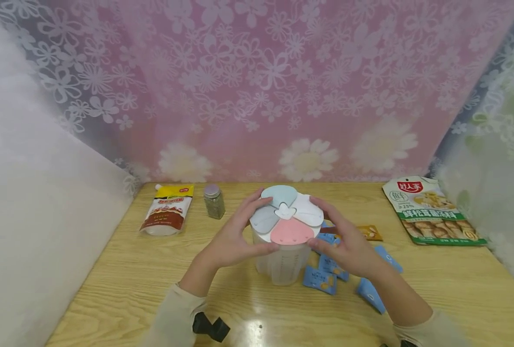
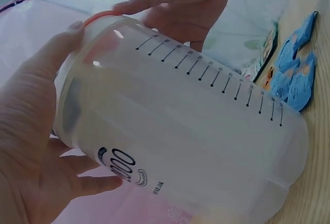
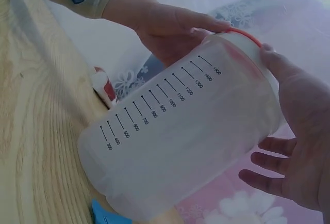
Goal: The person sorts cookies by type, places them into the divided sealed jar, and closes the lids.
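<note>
A translucent plastic storage container (image 1: 288, 265) stands on the wooden table. Its lid (image 1: 292, 232) has petal-shaped flaps in pink, white, grey and pale blue around a white centre. On the left side, my left hand (image 1: 235, 238) grips the lid's rim with thumb in front and fingers behind. My right hand (image 1: 349, 248) holds the opposite side of the rim the same way. Measuring marks run down the container wall (image 3: 160, 131) in the right wrist view. No contents show through the cloudy wall.
Small blue packets (image 1: 320, 279) lie right of the container, with an orange-brown packet (image 1: 369, 233) behind them. A green-and-white pouch (image 1: 432, 212) lies at the far right. A spice jar (image 1: 214, 202) and a yellow-topped pouch (image 1: 167, 210) are at the back left. A patterned curtain (image 1: 257, 96) hangs behind.
</note>
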`<action>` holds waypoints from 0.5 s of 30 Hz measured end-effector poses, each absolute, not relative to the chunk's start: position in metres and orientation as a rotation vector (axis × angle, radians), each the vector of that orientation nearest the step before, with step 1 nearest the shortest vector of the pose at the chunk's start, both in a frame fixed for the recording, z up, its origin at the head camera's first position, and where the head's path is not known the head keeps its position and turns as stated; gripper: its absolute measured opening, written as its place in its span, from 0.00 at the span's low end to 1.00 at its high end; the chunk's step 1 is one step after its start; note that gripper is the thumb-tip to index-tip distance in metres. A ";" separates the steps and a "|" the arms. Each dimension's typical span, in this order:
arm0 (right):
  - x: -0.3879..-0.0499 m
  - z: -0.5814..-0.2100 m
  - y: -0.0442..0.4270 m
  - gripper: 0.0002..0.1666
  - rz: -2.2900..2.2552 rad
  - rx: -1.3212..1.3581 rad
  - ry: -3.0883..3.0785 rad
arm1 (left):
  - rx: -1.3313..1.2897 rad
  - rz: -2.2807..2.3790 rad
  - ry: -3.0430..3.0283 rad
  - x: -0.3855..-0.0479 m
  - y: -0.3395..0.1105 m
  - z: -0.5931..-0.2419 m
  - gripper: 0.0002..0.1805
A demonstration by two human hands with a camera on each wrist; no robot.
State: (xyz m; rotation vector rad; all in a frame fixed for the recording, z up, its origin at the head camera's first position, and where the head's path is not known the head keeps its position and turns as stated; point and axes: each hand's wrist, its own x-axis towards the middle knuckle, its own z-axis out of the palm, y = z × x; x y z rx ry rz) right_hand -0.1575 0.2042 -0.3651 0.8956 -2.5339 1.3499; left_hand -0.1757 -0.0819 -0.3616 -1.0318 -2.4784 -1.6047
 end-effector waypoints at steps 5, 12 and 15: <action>-0.155 -0.369 0.203 0.49 1.405 0.820 -2.478 | -0.977 -1.517 -2.452 -0.173 -0.077 -0.364 0.46; -0.153 -0.369 0.200 0.47 1.455 0.784 -2.446 | -1.036 -1.496 -2.298 -0.181 -0.077 -0.367 0.44; -0.153 -0.371 0.200 0.48 1.459 0.793 -2.429 | -1.042 -1.482 -2.263 -0.182 -0.077 -0.368 0.44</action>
